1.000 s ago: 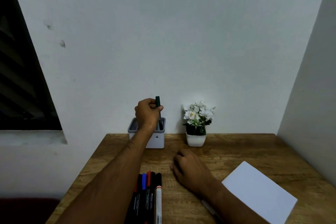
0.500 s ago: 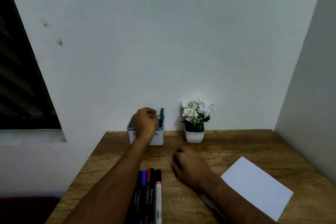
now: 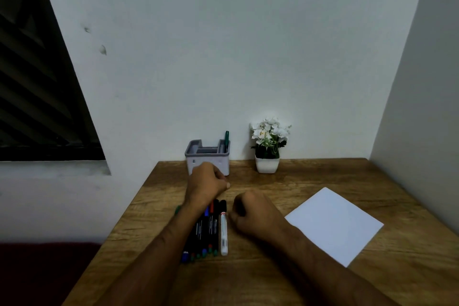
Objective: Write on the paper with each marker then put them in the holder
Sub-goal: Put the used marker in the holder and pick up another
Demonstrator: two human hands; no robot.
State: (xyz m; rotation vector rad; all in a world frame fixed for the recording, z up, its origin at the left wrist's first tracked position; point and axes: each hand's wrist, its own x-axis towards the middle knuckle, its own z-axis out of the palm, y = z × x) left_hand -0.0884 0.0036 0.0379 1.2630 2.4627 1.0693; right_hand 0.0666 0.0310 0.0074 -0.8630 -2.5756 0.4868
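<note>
We see holder at table back edge, one marker in its right compartment; plant pot right of it; marker row front-left; paper near right edge.

Markers, paper and holder on the wooden desk

A grey compartmented holder stands at the desk's back edge, one green marker upright in its right compartment. In front of the holder, a row of markers lies side by side, a white-barrelled one rightmost. A blank white paper lies angled, well right of the holder.
</note>
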